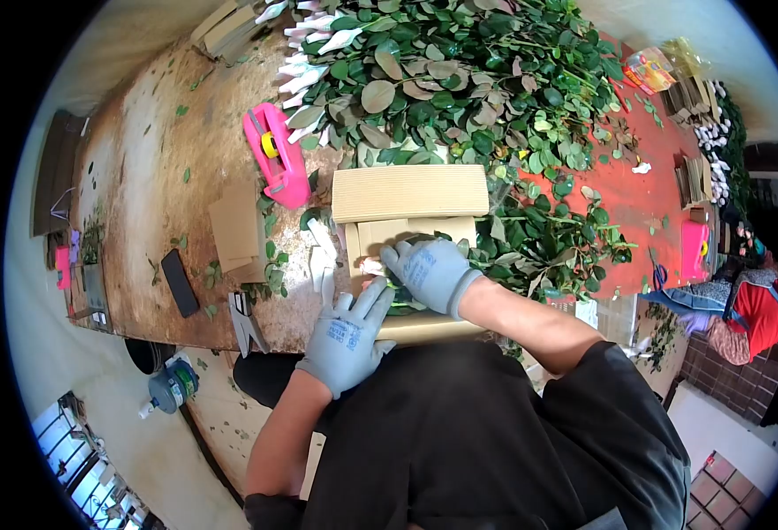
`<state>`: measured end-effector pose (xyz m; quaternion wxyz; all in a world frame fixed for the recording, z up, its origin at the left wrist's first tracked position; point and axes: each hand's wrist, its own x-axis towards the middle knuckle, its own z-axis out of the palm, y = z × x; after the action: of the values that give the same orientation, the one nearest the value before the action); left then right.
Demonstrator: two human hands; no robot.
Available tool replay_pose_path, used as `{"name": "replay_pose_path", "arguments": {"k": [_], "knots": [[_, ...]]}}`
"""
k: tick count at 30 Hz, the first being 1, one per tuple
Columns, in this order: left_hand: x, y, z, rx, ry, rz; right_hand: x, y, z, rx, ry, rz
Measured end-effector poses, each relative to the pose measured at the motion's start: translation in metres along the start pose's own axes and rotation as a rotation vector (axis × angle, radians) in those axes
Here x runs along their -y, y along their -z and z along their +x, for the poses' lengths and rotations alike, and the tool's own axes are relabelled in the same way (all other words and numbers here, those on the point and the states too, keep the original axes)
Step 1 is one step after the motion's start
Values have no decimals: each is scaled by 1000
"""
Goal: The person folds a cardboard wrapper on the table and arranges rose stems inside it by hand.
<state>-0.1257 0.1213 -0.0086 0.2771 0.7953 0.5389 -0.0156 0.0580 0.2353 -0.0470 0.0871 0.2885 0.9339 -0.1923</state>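
Both my hands wear grey gloves with blue print. My left hand (343, 343) has its fingers stretched out at the lower left edge of a rose bundle, near white-wrapped buds (322, 252). My right hand (435, 274) lies over the bundle, fingers extended to the left beside a pale pink rose bud (372, 266). Under and around the hands is a corrugated cardboard wrap (409, 193), folded over at its far side, with a flat cardboard piece (367, 237) inside. Leafy stems (539, 243) stick out to the right. My right palm hides part of the bundle.
A pink tape dispenser (279, 157), cardboard sheets (237, 228), a black phone (180, 283) and a stapler (247, 323) lie to the left. A big pile of leafy rose stems (460, 79) covers the far side. Another person (742, 309) is at far right near scissors (660, 276).
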Motion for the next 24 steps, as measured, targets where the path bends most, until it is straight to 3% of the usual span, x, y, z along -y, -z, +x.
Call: {"name": "replay_pose_path", "arguments": {"k": [5,10,12,13,15,16,17,18,21,24], "knots": [[-5,7,0,10,31,53,1,-3,3,-37,45,2],[-2,10,7,-37,-12,45,-5,13,2,62,104,29],[2,7,9,-26,-10,50,-12,45,10,164,231,11],[2,7,9,-32,-17,51,-12,54,18,-6,165,33],[1,10,10,-13,-7,61,-35,85,45,-463,238,204],[1,11,10,-56,-34,92,-40,105,61,-382,12,117],[0,12,10,-61,-47,96,-66,109,81,-574,82,105],[-1,14,11,-59,-32,58,-89,117,103,-570,21,117],[-1,8,11,-95,-31,-8,-155,103,165,-533,-291,-18],[2,-1,9,-40,32,29,-180,73,176,-339,-394,-279]]}}
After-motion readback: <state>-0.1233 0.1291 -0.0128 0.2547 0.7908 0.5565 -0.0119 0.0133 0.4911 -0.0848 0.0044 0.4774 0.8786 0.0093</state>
